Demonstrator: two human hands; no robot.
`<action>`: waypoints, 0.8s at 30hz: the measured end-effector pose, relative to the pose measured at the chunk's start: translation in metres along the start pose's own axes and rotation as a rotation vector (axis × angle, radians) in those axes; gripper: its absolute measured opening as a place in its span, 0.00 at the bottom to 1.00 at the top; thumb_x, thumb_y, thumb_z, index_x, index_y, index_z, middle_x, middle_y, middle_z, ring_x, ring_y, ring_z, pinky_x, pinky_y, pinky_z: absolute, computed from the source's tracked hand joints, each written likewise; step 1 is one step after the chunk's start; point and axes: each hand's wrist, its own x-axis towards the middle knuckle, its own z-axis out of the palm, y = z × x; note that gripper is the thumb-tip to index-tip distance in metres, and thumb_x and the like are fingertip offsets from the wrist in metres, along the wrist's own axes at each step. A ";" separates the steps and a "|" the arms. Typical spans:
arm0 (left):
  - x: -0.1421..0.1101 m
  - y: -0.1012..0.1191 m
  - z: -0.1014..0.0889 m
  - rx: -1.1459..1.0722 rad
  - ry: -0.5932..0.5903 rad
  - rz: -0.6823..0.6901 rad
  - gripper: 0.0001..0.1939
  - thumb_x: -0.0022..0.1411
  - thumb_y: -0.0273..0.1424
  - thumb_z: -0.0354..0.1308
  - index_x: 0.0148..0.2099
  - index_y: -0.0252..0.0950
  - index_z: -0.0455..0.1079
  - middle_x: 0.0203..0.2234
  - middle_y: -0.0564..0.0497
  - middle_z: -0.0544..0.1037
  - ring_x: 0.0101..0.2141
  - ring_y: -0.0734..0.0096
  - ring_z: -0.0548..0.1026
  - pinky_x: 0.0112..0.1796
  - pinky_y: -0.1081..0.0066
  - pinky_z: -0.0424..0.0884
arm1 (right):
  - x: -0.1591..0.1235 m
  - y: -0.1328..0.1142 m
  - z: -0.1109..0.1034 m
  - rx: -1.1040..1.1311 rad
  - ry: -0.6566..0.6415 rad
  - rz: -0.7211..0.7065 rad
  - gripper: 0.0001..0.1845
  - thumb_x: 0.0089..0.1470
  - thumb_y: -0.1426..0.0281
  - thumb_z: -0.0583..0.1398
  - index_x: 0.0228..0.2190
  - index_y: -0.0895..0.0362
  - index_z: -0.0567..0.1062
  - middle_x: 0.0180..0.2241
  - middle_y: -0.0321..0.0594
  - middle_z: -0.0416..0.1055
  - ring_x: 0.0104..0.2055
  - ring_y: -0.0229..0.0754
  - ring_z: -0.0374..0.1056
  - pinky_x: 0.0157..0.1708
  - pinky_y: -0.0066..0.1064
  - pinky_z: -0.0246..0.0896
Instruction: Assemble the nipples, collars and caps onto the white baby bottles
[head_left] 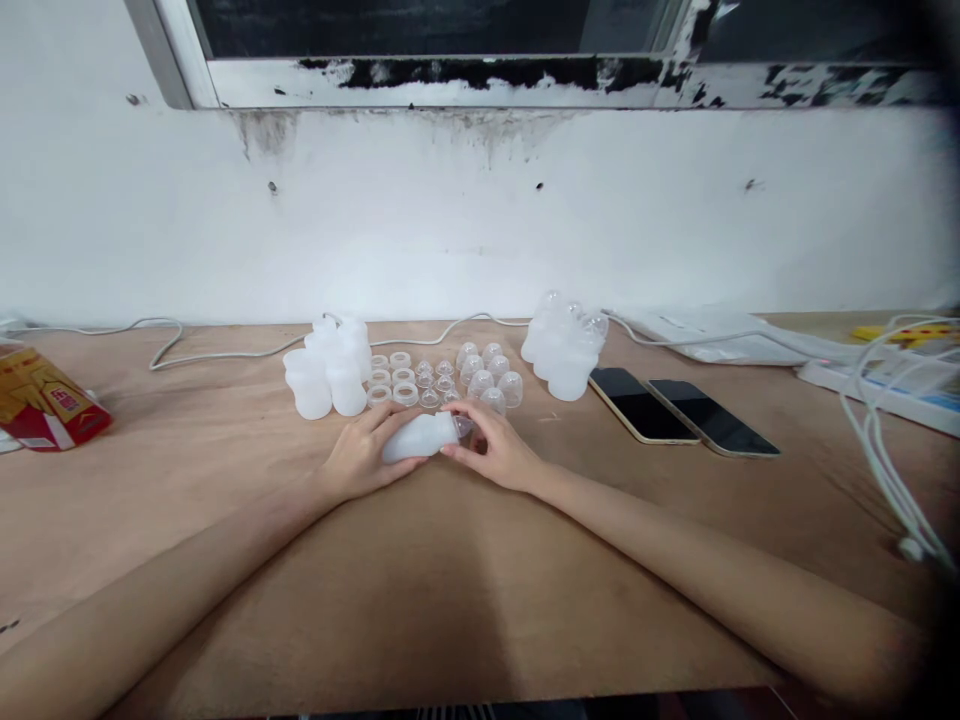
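Note:
A white translucent baby bottle (420, 437) lies tilted on its side between my hands, its neck toward the right. My left hand (364, 452) is wrapped round the bottle's body. At the neck end, the thumb and fingers of my right hand (499, 447) close on a clear nipple (464, 427), partly hidden by the fingers. Just behind my hands stand rows of white collar rings (403, 393), clear nipples (445, 383) and clear dome caps (510, 388). Several open bottles (346, 385) stand to the left, and several bottles with clear tops (568, 370) to the right.
Two phones (637, 405) lie on the wooden table (375, 620) at the right. Beyond them are a power strip (885, 395), looped white cables (874, 450) and a plastic bag (712, 335). A red and yellow package (56, 400) sits far left. A thin cable runs along the wall.

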 end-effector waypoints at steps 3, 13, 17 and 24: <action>0.000 0.001 -0.002 -0.051 -0.055 -0.053 0.25 0.52 0.40 0.52 0.51 0.37 0.56 0.41 0.47 0.69 0.39 0.66 0.69 0.39 0.68 0.66 | 0.000 -0.001 -0.001 0.020 -0.033 -0.107 0.22 0.49 0.65 0.54 0.47 0.53 0.59 0.46 0.45 0.58 0.41 0.41 0.61 0.27 0.28 0.62; -0.004 0.001 0.002 0.060 -0.055 0.066 0.24 0.55 0.41 0.49 0.51 0.35 0.56 0.40 0.46 0.72 0.38 0.67 0.71 0.34 0.70 0.68 | -0.002 -0.010 0.003 0.121 -0.038 0.215 0.16 0.49 0.58 0.52 0.36 0.57 0.64 0.24 0.35 0.65 0.20 0.32 0.58 0.20 0.24 0.55; -0.003 0.002 0.004 0.137 -0.045 0.107 0.23 0.56 0.40 0.48 0.51 0.35 0.57 0.40 0.46 0.72 0.39 0.66 0.71 0.35 0.69 0.68 | 0.001 -0.018 0.011 0.446 -0.043 0.621 0.19 0.47 0.53 0.50 0.28 0.57 0.62 0.16 0.30 0.58 0.13 0.27 0.49 0.10 0.19 0.42; -0.001 0.003 0.006 0.192 0.000 0.145 0.22 0.57 0.40 0.48 0.50 0.34 0.59 0.39 0.47 0.73 0.37 0.67 0.71 0.36 0.69 0.68 | 0.005 -0.017 0.005 0.584 -0.090 0.713 0.19 0.44 0.53 0.54 0.24 0.57 0.59 0.15 0.28 0.57 0.11 0.24 0.45 0.09 0.16 0.35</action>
